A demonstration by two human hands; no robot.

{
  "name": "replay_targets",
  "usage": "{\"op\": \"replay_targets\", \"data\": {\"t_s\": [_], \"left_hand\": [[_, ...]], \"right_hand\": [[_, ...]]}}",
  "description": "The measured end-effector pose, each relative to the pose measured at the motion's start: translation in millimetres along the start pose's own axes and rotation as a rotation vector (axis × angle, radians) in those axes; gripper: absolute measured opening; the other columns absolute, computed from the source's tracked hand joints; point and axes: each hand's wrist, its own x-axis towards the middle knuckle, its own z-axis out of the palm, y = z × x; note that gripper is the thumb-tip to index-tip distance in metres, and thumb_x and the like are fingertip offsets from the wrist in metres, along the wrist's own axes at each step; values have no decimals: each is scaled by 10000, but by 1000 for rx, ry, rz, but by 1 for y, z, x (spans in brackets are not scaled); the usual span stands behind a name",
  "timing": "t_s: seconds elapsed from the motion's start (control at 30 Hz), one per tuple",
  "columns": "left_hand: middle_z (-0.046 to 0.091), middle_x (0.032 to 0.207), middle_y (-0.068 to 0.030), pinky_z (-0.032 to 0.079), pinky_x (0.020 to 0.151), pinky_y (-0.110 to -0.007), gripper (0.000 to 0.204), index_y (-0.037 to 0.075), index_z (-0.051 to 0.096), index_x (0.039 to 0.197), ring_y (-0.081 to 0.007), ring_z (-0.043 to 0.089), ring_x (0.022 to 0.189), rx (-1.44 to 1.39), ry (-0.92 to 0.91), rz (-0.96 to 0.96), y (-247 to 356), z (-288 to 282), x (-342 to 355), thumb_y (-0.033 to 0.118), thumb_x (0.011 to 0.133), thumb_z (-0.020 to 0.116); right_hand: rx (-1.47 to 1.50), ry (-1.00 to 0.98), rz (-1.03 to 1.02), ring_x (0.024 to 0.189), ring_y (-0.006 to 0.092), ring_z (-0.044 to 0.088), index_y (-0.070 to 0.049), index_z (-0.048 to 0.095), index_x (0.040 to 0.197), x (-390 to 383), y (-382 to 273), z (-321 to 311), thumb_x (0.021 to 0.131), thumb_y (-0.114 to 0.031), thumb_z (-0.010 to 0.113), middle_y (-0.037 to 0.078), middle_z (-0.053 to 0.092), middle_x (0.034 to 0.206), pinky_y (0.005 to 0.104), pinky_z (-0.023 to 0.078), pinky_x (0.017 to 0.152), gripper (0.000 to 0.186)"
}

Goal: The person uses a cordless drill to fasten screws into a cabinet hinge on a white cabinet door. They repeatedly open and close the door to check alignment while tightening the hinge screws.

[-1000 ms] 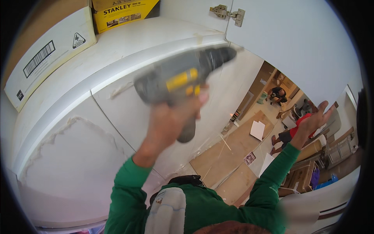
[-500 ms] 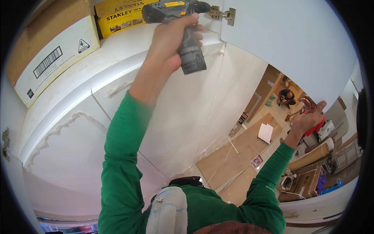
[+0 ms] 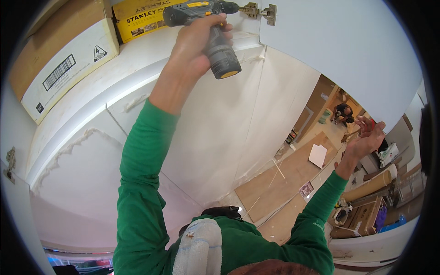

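Observation:
My left hand (image 3: 190, 46) is wrapped round the grip of a black-and-grey cordless drill (image 3: 223, 52). The drill lies nearly level, its chuck pointing right at a metal hinge (image 3: 250, 10); whether the bit touches a screw is too small to tell. That hinge joins the cabinet to a white cabinet door (image 3: 339, 46), which stands out to the right. At the door's lower outer corner, my right hand (image 3: 364, 142) has its fingers bent against the edge, supporting it. Part of its grip is hard to make out.
Left of the drill, a yellow box (image 3: 142, 20) and a brown-and-white carton (image 3: 68, 68) sit on the cabinet shelf. Another hinge (image 3: 10, 162) is on the left side. Far below, a person (image 3: 343, 113) crouches. Cartons (image 3: 360, 220) and a tan roll (image 3: 369, 185) lie at lower right.
My left hand and the drill have shifted slightly left and up, with the drill's base tilting into view. My right hand has moved slightly right and stays at the door corner.

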Motion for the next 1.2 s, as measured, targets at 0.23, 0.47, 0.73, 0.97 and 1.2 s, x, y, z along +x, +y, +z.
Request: {"op": "replay_targets", "data": {"t_s": [0.23, 0.47, 0.73, 0.97, 1.2], "left_hand": [[721, 1001, -161, 667, 726, -393, 296, -38, 629, 1181, -211, 718, 808, -78, 31, -8, -3, -1, 2, 110, 985, 793], [720, 1000, -160, 653, 717, -400, 288, -33, 624, 1178, -207, 706, 799, -79, 44, -10, -4, 0, -1, 98, 983, 790], [718, 997, -150, 638, 723, -401, 262, -16, 625, 1172, -206, 696, 808, -75, 6, -17, -2, -2, -4, 99, 989, 774], [719, 1018, -138, 627, 781, -418, 247, 1, 613, 1190, -220, 697, 874, -66, 15, -19, -4, -1, -1, 117, 1011, 737], [721, 1022, -184, 668, 716, -398, 328, -59, 610, 1215, -222, 718, 814, -99, 42, 1, -7, 2, 3, 79, 975, 784]], "right_hand": [[4, -34, 16, 797, 284, 798, 52, 575, 1146, -2, -2, 3, 1118, -504, 631, 217, 757, 857, 322, 655, 660, 560], [2, -6, 9, 766, 269, 784, 33, 533, 1076, -2, 0, -2, 1106, -476, 668, 214, 755, 848, 320, 651, 667, 527], [-28, -25, 1, 747, 252, 776, 29, 567, 1026, -2, -3, 1, 1095, -521, 667, 199, 749, 792, 332, 647, 689, 563], [-45, -14, -4, 735, 252, 772, 27, 595, 1010, -4, -4, 4, 1096, -552, 647, 201, 752, 787, 335, 639, 700, 588], [-13, -58, 14, 802, 280, 788, 51, 619, 1141, 0, 5, -5, 1102, -563, 629, 198, 760, 855, 364, 670, 737, 615]]}}
